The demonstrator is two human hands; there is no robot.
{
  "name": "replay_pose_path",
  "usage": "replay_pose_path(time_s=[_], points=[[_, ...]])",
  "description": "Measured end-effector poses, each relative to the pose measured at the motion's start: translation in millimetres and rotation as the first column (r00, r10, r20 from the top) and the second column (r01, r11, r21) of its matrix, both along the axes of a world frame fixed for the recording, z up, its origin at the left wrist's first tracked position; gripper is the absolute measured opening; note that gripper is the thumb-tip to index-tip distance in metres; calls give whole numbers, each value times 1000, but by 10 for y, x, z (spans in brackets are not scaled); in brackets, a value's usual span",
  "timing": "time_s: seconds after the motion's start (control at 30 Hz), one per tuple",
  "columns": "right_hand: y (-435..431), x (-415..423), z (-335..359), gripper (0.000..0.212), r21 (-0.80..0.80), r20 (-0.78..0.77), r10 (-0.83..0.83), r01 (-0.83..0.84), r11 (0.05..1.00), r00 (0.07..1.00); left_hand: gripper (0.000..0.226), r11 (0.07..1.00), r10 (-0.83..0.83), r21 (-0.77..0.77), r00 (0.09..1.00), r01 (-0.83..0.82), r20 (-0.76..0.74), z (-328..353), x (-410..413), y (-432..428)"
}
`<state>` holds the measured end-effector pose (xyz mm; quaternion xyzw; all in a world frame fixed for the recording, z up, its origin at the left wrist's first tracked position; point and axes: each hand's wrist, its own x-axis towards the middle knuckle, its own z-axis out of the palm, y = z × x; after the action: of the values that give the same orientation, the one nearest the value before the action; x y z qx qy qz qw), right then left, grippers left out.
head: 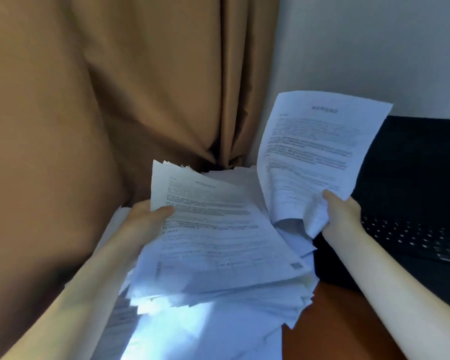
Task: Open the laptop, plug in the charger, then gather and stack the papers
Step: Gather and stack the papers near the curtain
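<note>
Tan curtains [140, 87] hang behind the desk [330, 320], meeting a pale wall at the corner. My left hand [143, 216] grips the left edge of a thick, ragged stack of papers [218, 242], thumb pressed on the top sheet, the pile fanned out and sagging toward me. My right hand [340, 214] pinches the crumpled lower corner of a single sheet [317, 152], which stands nearly upright, its long axis running up and away from me. That sheet sits just right of the stack and above it, so I judge the next move is to swing it leftward and lay it flat on top. Off to the right, the laptop [413, 203] lies open, keyboard showing; I cannot see a charger.
</note>
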<state>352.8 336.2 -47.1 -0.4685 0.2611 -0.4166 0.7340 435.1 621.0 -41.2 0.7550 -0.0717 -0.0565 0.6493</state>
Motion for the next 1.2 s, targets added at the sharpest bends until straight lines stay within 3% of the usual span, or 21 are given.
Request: replay_pose_path(time_s=[0.13,0.27,0.33,0.43,0.5,0.6,0.7,0.77,0.8,0.87,1.0,1.07,1.13,1.2], points=[[186,-90,56,21,-7,-178,304,-310,951,936,18,989,-50,144,998,45,32,-102,-194,176],[414,-244,53,16,15,-257,450,-462,887,855,13,931,-31,366,997,1,74,-240,-402,244],[474,-309,64,8,-47,-259,468,-495,867,845,12,920,-8,392,995,-30,96,-307,-452,230],[549,-429,-29,18,-182,-329,496,-569,802,804,16,944,28,327,998,-47,62,-357,-486,207],[598,-541,-156,29,-289,-436,517,-659,695,737,27,968,59,241,997,-70,53,-341,-483,202],[658,-692,-287,53,-398,-627,497,-795,458,600,54,985,45,168,997,-35,-58,-323,-476,203],[706,-770,-320,63,-484,-741,375,-830,277,557,24,984,11,179,998,1,-64,-364,-470,180],[730,-790,-344,56,-579,-782,189,-804,133,595,6,949,-13,314,1000,5,22,-376,-485,177],[715,-792,-360,50,-621,-775,83,-780,84,626,10,937,-46,349,997,22,60,-387,-479,198],[651,-783,-350,39,-655,-755,-62,-747,110,653,23,928,-101,370,987,48,125,-360,-516,262],[436,-629,-270,41,-619,-784,-131,-745,249,607,33,928,-36,369,969,-58,243,-338,-554,392],[397,-507,-179,38,-583,-803,-96,-743,327,588,34,913,26,382,955,-143,297,-378,-550,413],[392,-365,-91,51,-489,-833,-6,-731,475,554,34,910,69,368,944,-192,323,-426,-553,434],[389,-229,-24,52,-399,-854,62,-727,559,517,29,934,104,290,934,-209,341,-467,-555,457]])
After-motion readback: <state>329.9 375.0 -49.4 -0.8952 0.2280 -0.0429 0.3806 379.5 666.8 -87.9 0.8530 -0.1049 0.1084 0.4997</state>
